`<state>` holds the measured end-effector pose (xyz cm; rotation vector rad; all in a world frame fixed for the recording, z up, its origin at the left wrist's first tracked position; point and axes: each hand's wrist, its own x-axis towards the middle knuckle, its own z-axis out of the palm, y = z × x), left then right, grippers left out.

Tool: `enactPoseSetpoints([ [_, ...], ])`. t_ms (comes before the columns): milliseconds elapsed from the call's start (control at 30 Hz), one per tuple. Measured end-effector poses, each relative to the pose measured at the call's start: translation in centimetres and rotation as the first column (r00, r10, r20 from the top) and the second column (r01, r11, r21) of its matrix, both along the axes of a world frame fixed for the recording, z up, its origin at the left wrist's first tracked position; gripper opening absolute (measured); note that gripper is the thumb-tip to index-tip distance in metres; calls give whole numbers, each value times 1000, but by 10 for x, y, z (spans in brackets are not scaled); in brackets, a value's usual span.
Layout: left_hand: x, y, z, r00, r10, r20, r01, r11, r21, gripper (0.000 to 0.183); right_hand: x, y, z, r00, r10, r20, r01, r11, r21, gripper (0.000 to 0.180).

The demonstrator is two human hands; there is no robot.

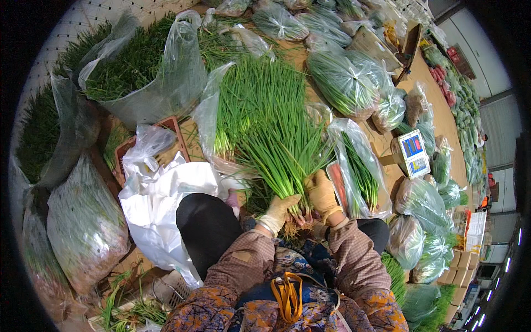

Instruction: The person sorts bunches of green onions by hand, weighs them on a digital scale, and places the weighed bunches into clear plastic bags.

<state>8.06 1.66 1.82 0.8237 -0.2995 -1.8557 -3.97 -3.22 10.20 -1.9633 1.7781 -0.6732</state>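
Both my hands wear pale gloves and hold a bunch of green onions (pixel 282 162) between my knees, leaves pointing away and roots hanging towards me. My left hand (pixel 278 213) grips the white stems from the left. My right hand (pixel 324 197) closes on the bunch from the right side. Just beyond lies a thick heap of green onions (pixel 261 95) in an opened clear plastic bag (pixel 207 112). To the right, another clear bag (pixel 379 178) with green onions inside lies on a flat surface with a red part (pixel 336 180).
White plastic sheeting (pixel 166 203) lies by my left knee, beside a reddish-brown crate (pixel 182 139). Large bags of greens (pixel 87 224) stand at left. A digital scale (pixel 414 153) and filled clear bags (pixel 344 83) are at right. A basket (pixel 172 290) is at lower left.
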Motion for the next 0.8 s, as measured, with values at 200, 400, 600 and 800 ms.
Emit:
enactPoseSetpoints([
  [200,25,2,33,987,-113,-115,116,993,25,33,-45,-25,26,555,-443,704,328,894,305,18],
  [400,27,-1,34,999,-42,32,43,999,-10,40,-76,-6,29,692,615,-378,-132,623,771,33],
  [600,32,3,50,992,-122,22,123,990,-67,42,3,-83,88,978,40,207,-96,959,266,36],
  [800,28,6,49,994,-110,19,112,975,-194,45,14,-110,84,996,75,42,-85,916,392,31],
])
